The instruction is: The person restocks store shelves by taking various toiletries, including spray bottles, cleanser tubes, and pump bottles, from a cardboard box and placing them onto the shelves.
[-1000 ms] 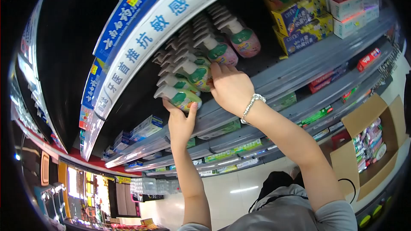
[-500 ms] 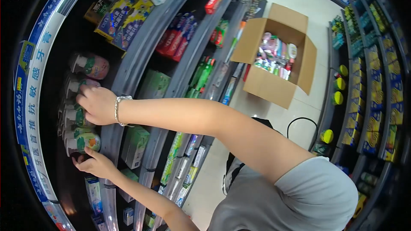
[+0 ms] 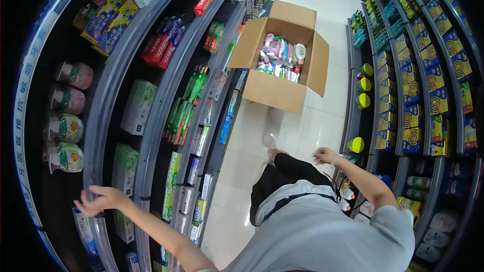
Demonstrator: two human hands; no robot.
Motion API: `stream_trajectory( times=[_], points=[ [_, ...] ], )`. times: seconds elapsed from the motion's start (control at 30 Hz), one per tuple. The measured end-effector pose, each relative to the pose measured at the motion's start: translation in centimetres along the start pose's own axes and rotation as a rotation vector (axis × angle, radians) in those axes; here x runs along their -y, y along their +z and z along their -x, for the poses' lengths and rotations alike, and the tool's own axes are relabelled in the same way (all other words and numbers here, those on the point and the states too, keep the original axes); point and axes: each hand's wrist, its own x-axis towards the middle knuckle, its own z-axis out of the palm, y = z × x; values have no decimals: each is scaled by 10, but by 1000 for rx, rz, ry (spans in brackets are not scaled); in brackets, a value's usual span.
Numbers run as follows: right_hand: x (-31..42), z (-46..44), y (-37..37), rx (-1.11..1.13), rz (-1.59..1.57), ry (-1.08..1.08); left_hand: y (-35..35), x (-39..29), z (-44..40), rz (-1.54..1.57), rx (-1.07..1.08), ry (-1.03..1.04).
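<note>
My left hand point(image 3: 101, 201) is open at the edge of the left shelf, with its fingers spread and nothing in them. Just above it stand green-and-yellow pump bottles, one nearer point(image 3: 69, 157) and one behind it point(image 3: 70, 128). Two pink pump bottles point(image 3: 78, 75) continue the row, all with pale tops. Away from the shelf, my right hand point(image 3: 325, 156) hangs over the aisle beside my leg. Its fingers are loosely bent and slightly blurred, with no object visible in them.
An open cardboard box point(image 3: 277, 90) full of mixed bottles stands on the aisle floor. Toothpaste boxes point(image 3: 164, 43) and green-and-red packs point(image 3: 186, 106) fill the left shelves. Along the right shelving are yellow-lidded containers point(image 3: 356, 144) and blue-and-yellow boxes point(image 3: 411, 106).
My right hand has left the pump bottles and swung right, over the aisle. My left hand has drawn back from the nearest bottle to the shelf edge. The view has turned toward the aisle.
</note>
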Motion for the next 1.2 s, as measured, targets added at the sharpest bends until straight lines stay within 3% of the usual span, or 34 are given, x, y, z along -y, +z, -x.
stream_trajectory(
  times=[0.03,0.1,0.13,0.2,0.27,0.37,0.43,0.5,0.57,0.6,0.7,0.77,0.87,0.97,1.07,1.2],
  points=[
    [-22,20,-23,-79,-192,107,-9,-14,21,47,25,48],
    [-51,50,-56,-254,-496,289,-28,-58,79,240,259,-144],
    [-71,52,-68,-299,-619,344,-44,-95,105,336,469,-397],
    [-157,22,-86,-403,-804,425,-70,-146,161,374,805,-391],
    [-211,-6,-79,-416,-939,454,-98,-204,197,530,1042,-589],
    [-207,-43,-50,82,491,718,-122,-278,218,749,1393,-559],
    [-189,-67,-58,39,567,618,-124,-328,193,839,1558,-486],
    [-167,-87,-83,-67,702,427,-120,-370,183,830,1632,-395],
    [-119,-92,-133,57,778,173,-115,-410,179,818,1706,-305],
    [-105,-99,-152,-44,532,137,-109,-431,178,819,1770,-208],
    [-85,-125,-204,-174,-394,28,-103,-490,178,839,1823,-173],
    [-80,-136,-231,-294,-495,-31,-106,-525,174,804,1825,-135],
    [-97,-156,-258,-269,-476,100,-118,-564,167,827,1862,-142],
    [-111,-157,-268,-158,-250,234,-126,-583,165,865,1918,-125],
    [-137,-158,-269,-130,-82,179,-110,-590,170,804,1962,-98],
    [-148,-150,-269,-83,-213,311,-52,-599,185,786,1916,-10]
  ],
)
